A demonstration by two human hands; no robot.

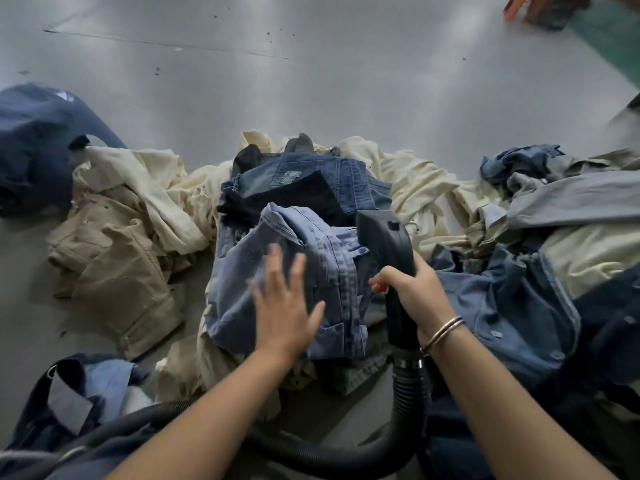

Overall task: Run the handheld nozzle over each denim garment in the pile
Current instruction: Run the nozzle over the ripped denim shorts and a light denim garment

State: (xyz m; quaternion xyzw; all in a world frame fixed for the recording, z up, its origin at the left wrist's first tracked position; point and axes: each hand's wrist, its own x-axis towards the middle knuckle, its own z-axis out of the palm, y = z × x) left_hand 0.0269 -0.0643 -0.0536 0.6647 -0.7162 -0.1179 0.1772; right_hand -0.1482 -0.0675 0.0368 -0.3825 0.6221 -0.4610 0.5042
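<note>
Head view, nozzle: the black handheld nozzle [382, 237] stands over the middle of the pile, its head just to the right of the light-blue denim garment [294, 282], at that garment's right edge; whether it touches the cloth cannot be told.
Head view, nozzle axis: it runs from the person outward, handle near, head far, with the ribbed hose [410, 393] trailing back and left across the floor [311, 81].
Head view, right hand: the right hand [412, 292] has its fingers curled round the nozzle's handle.
Head view, left hand: the left hand [284, 306] lies spread and flat on the light-blue garment, blurred.
Head view, nearer hand: the left is on the garment; the nozzle would need to travel leftward across it.
Head view, pile: darker denim [311, 181] lies beyond, cream garments [145, 188] around.
Head view, writing: no brand, label or text can be read.
</note>
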